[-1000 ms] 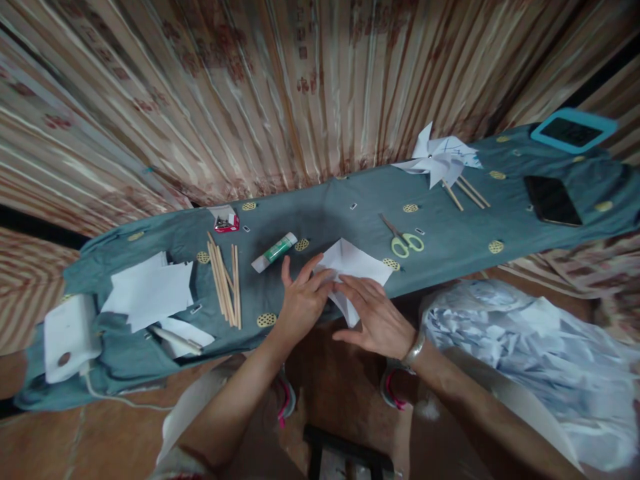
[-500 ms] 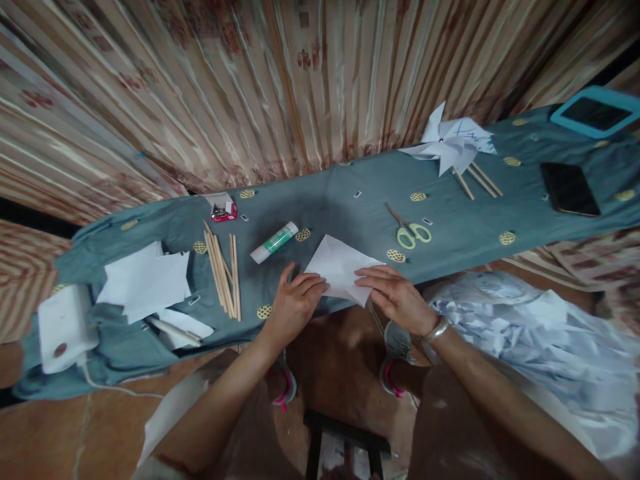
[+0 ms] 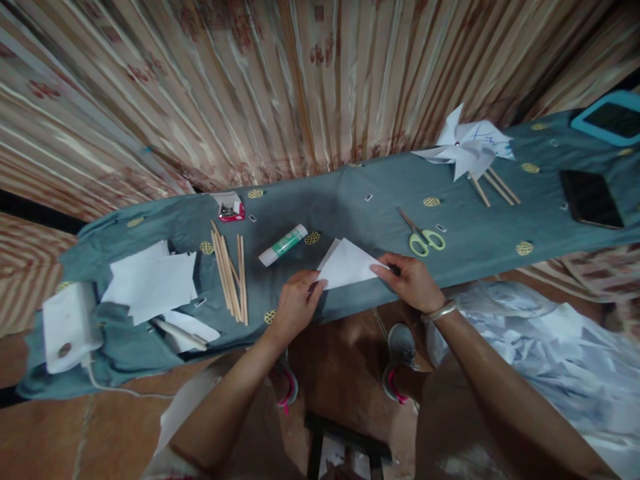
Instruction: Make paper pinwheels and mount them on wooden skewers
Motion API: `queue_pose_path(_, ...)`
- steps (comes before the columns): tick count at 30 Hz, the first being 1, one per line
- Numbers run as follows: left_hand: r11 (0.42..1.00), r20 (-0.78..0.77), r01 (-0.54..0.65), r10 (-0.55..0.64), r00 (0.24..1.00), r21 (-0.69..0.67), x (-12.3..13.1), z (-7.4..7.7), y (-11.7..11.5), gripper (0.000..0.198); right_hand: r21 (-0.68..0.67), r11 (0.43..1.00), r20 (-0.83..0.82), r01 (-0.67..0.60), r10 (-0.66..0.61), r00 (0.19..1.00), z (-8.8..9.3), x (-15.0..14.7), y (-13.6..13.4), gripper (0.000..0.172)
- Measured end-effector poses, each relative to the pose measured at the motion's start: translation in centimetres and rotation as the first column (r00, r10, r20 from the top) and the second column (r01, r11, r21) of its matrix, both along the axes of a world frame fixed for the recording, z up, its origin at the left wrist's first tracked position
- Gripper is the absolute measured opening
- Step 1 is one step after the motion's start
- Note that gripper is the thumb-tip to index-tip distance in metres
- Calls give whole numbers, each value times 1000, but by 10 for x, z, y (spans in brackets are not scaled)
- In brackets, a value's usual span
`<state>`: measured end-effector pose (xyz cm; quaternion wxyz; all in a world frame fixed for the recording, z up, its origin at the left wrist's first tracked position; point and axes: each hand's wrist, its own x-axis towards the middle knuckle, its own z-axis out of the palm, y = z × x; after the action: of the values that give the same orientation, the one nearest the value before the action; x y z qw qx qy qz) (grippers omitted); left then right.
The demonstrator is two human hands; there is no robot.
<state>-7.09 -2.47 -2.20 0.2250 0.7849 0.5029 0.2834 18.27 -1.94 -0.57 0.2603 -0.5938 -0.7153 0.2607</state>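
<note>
A white sheet of paper (image 3: 347, 265), folded into a triangle with its peak pointing away from me, lies at the table's near edge. My left hand (image 3: 299, 301) pinches its left corner between thumb and fingers. At the right corner, my right hand (image 3: 407, 280) grips the paper the same way; a bracelet circles that wrist. Beyond the paper to the left lies a glue stick (image 3: 283, 245). Green-handled scissors (image 3: 423, 239) rest to the right, past my right hand.
Wooden sticks (image 3: 229, 277), paper sheets (image 3: 155, 287), a pin box (image 3: 231, 209) and a white device (image 3: 70, 327) with a cord lie left. Paper pinwheels (image 3: 465, 147), a phone (image 3: 591, 198) and a blue-framed tablet (image 3: 613, 119) lie right. A bag of paper scraps (image 3: 550, 347) stands below.
The paper has gone from a mostly flat sheet to a folded triangle. Both hands have shifted from lying on it to pinching its two side corners. The view has turned slightly.
</note>
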Motion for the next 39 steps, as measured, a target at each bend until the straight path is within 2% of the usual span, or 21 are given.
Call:
queue_pose_path(2,1000,11,-25,25,1000,-12,0,0,0,23,72,997,12,35,-36,999,-4,-3,2,35)
queue_pose_path(5,997,29,-55,56,998,-51,-1,1,0,34,189,980,27,59,-65,998,-11,-7,4,35)
queue_pose_path(9,996,36,-52,55,998,-78,-2,0,1,37,252,963,71,91,-113,991,-19,-10,5,34)
queue_pose_path(16,1000,-41,-24,24,999,15,-3,0,4,26,262,959,110,111,-144,983,-21,-13,5,34)
queue_pose_path(39,998,-231,-18,5,973,-55,0,6,10,27,286,950,130,127,-170,977,-25,-15,9,29)
